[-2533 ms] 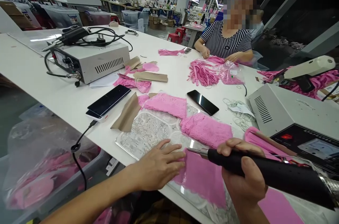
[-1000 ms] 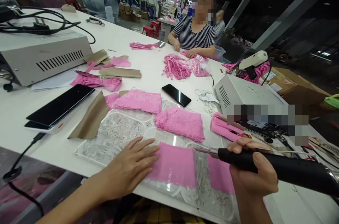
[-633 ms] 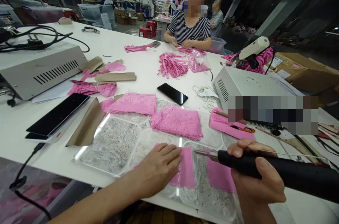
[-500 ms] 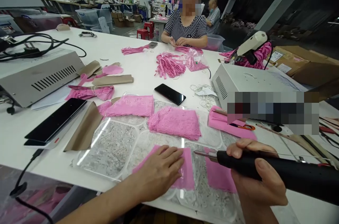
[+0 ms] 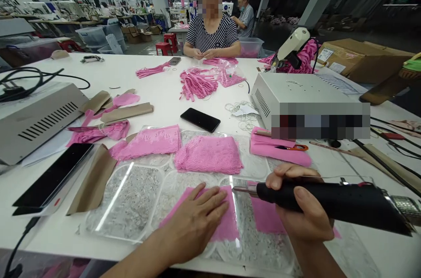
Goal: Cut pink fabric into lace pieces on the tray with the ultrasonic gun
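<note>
My left hand point(image 5: 199, 221) lies palm down, fingers a little spread and clasping nothing, on the pink cloth point(image 5: 228, 221). The cloth is flat on the clear board point(image 5: 131, 199) at the near edge of the table point(image 5: 164, 85), partly covered by my hand. My right hand point(image 5: 305, 212) is wrapped around the black tool point(image 5: 345, 203), its tip point(image 5: 243, 189) pointing left. The tip is at the cloth's far right corner; I cannot tell whether it touches. To the right, partly under the tool, is a second pink piece point(image 5: 266, 216).

Beyond my hands, two lace stacks, the left one point(image 5: 151, 140) and the right one point(image 5: 210, 155), sit on the far part of the board. A phone point(image 5: 200, 119) lies just past them. To the right is a pink fold point(image 5: 279, 151) with orange-handled scissors point(image 5: 297, 147) on it, in front of a grey box point(image 5: 296, 87). On the far side sits a person in a striped top point(image 5: 212, 34), hands near pink straps point(image 5: 220, 61).
</note>
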The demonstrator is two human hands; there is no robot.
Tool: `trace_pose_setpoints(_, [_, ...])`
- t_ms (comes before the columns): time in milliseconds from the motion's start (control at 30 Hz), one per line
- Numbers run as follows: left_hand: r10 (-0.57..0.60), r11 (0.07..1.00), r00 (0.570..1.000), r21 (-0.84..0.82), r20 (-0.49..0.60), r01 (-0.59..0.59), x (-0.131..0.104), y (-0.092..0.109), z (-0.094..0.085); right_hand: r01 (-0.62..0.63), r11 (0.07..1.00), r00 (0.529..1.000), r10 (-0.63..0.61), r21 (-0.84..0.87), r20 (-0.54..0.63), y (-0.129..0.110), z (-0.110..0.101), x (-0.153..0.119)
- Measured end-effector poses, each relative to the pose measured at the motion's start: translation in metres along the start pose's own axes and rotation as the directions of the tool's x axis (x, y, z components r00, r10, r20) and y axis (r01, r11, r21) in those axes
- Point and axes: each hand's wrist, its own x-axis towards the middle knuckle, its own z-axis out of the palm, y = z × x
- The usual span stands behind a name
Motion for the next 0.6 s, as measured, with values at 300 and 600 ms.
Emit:
trace_pose_setpoints(300, [-0.019, 1.000, 1.000, -0.001, -0.022, 0.019, -0.0011, -0.0009, 0.0039, -0.001, 1.000, 1.000, 0.001, 0.014, 0.000, 0.0010, 0.0036, 0.0000])
trace_pose_setpoints(600, [-0.016, 1.000, 0.999, 0.009, -0.030, 0.016, 0.0002, -0.0002, 0.0039, 0.019, 1.000, 0.999, -0.019, 0.013, 0.029, 0.0039, 0.0068, 0.0010])
